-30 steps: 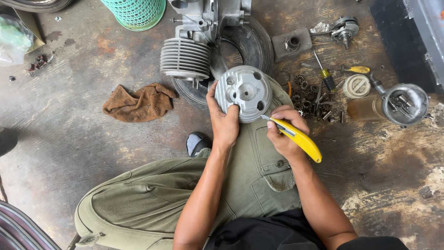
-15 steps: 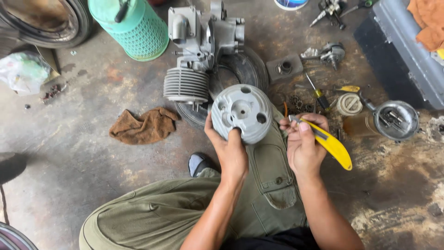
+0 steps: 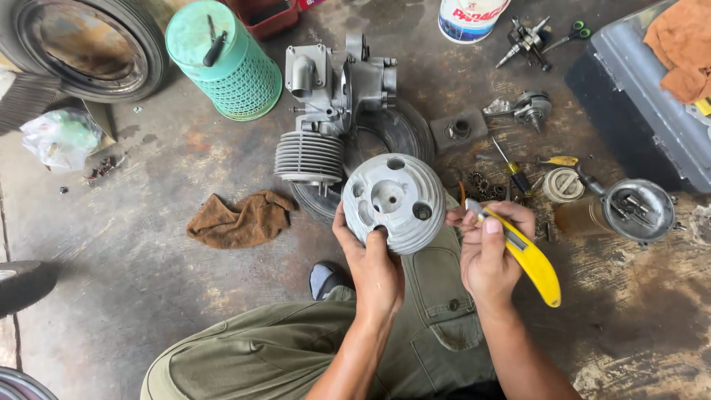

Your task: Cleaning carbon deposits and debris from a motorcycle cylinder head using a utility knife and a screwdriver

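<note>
My left hand grips a round grey finned cylinder head from below, its inner face turned up toward me, above my knee in olive trousers. My right hand holds a yellow utility knife, blade end pointing at the right edge of the cylinder head, thumb pressed on the knife's top. Blade and head are close; contact cannot be made out. Just behind the head sits a grey engine block with a finned cylinder, resting on a dark tyre.
A brown rag lies on the stained concrete at left. A green mesh basket, a wheel, a plastic bag. At right: screwdrivers, small engine parts, a round metal bowl, a grey toolbox, a white tub.
The view has tilted up and drawn closer, showing more floor beyond. Both hands lifted the cylinder head and knife slightly; the knife's blade end now sits nearer the head's right edge.
</note>
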